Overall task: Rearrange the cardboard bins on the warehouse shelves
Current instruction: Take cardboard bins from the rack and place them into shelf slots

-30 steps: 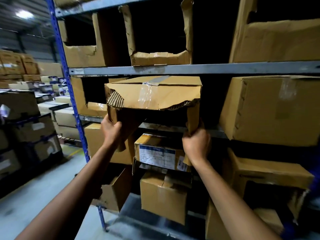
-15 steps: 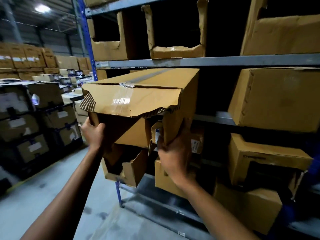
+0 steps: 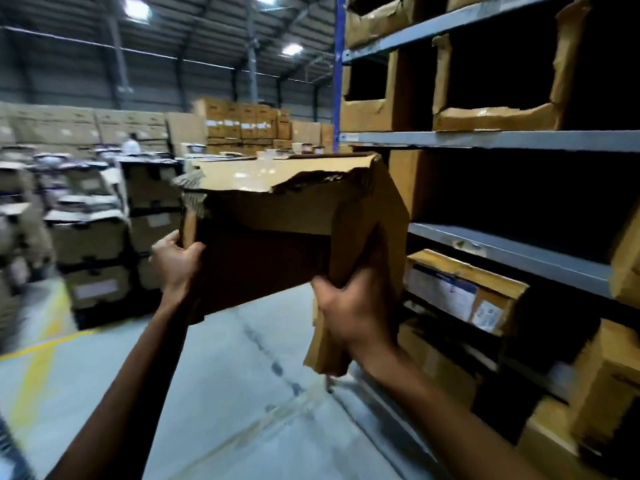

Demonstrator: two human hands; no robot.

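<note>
A torn cardboard bin [image 3: 294, 206] with a ragged front opening hangs in the air over the aisle, clear of the shelves. My left hand [image 3: 175, 259] grips its left front edge. My right hand [image 3: 353, 306] is closed on its right side wall near the bottom. The grey shelf [image 3: 502, 251] to the right shows a dark vacant slot at the bin's height. Other cut-open cardboard bins [image 3: 491, 116] stand on the shelf above.
A blue rack upright [image 3: 338, 71] marks the shelf end. A labelled box [image 3: 460, 292] and more cartons [image 3: 602, 386] fill the lower shelves. Strapped carton stacks [image 3: 93, 237] line the aisle's left side. A person in white [image 3: 131, 145] stands far back. The grey floor carries yellow lines [image 3: 38, 368].
The bin has come fully out of its shelf slot and swung left into the aisle. My view has turned left with it, and both hands have kept their grip.
</note>
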